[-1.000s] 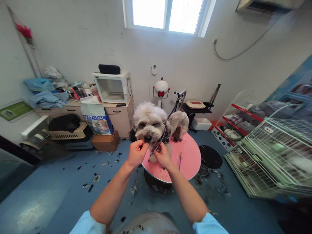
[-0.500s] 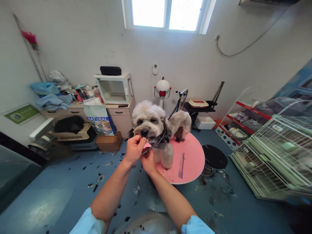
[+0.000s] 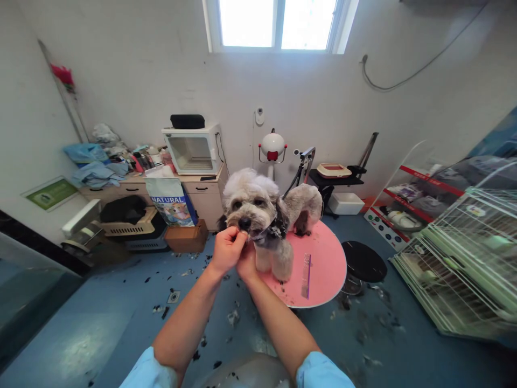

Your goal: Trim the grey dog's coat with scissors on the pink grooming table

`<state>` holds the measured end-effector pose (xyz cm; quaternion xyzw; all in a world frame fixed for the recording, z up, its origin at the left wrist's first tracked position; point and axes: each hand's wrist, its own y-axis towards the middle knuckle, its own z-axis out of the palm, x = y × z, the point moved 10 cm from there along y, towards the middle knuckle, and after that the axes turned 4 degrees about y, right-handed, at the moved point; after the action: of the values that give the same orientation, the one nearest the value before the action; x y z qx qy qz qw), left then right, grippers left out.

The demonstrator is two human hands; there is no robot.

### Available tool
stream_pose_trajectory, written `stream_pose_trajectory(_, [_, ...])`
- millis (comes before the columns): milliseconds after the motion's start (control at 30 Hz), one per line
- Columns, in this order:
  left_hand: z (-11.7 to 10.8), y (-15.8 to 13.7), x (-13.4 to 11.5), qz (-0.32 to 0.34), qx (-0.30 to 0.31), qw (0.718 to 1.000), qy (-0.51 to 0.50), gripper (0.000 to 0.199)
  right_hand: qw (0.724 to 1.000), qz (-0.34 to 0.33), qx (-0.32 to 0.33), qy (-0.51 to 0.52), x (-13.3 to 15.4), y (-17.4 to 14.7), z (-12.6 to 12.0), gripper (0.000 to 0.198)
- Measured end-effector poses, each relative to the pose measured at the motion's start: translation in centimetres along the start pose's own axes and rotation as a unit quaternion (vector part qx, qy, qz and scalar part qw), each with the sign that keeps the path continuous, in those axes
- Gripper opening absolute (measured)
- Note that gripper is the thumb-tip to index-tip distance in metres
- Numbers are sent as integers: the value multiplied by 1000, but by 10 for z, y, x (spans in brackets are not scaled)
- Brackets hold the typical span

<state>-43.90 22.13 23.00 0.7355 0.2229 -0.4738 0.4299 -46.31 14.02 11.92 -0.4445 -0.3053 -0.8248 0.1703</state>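
Observation:
A curly-haired dog (image 3: 252,205) with a pale head and greyish trimmed body stands on a round pink grooming table (image 3: 327,269), facing me. It wears something dark about its neck. My left hand (image 3: 226,250) is closed in a pinch at the fur of its muzzle, just below the nose. Close beside it, under the dog's chin, is my right hand (image 3: 247,263). Its fingers are curled and mostly hidden behind the left hand, so what they hold cannot be made out. A metal comb (image 3: 306,276) with a purple spine lies on the table, right of the dog's front legs.
A black round stool (image 3: 363,261) stands right of the table, with wire cages (image 3: 456,264) farther right. Behind are a cabinet (image 3: 202,196), a grooming arm (image 3: 305,161) and a cardboard box (image 3: 186,237). Hair clippings are scattered over the blue floor (image 3: 133,318).
The view has shifted slightly, moving the scene right and a little down. A slim dark strip seen by my right hand earlier is mostly hidden now. My left hand stays at the muzzle.

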Motion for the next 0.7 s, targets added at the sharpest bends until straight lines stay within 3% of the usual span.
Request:
stream_pose_trajectory(233, [0,-3,1,9,2,1000,-2,32,998,6,54,14,5,7,-11,30])
stream_pose_trajectory(367, [-1,-2,4,1,-6,1000,-5,31,995,42,73,-48,2,5,-22,37])
stream_pose_trajectory(500, [-2,-6,12,11,1,1000,-20,29,992,33,84,-91,11,10,-33,35])
stream_pose_trajectory(600, [1,-19,41,0,19,999,-45,29,987,40,91,-123,13,4,-54,27])
stream_pose_trajectory(700, [22,-29,96,-100,79,982,-137,25,972,53,96,-208,21,-11,-90,29])
